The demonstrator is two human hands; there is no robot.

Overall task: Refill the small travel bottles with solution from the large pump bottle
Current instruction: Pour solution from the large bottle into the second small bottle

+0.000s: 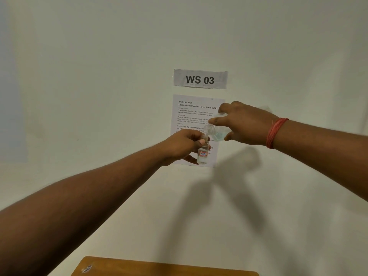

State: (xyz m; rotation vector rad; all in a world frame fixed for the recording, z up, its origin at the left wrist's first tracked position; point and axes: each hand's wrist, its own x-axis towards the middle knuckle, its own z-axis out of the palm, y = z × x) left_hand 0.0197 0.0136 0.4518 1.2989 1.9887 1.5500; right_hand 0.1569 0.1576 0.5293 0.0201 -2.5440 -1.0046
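Below, only the desk (165, 267) edge shows; above, the left hand (183, 145) pinches the small travel bottle (203, 154) upright while the right hand (243, 124) grips the tilted large bottle (216, 132) at its mouth (pouring step), so next keep mouths aligned and tip gently.

1. Wall (99, 76): plain off-white with a faint green cast, with soft grey shadows at 5 o'clock from the hands.
2. Sign (200, 79): pale grey paper, bold black letters "WS 03".
3. Sheet (194, 114): white with small black print, directly at 6 o'clock from the sign.
4. Small bottle (203, 155): clear, with a white label outlined in red and marked in blue.
5. Large bottle (216, 132): clear plastic, ribbed see-through neck, pale blue liquid inside.
6. Thread band (275, 133): red-orange, wound around the right wrist.
7. Bench (159, 268): warm orange-brown wood, with a small white mark at its 9 o'clock end.
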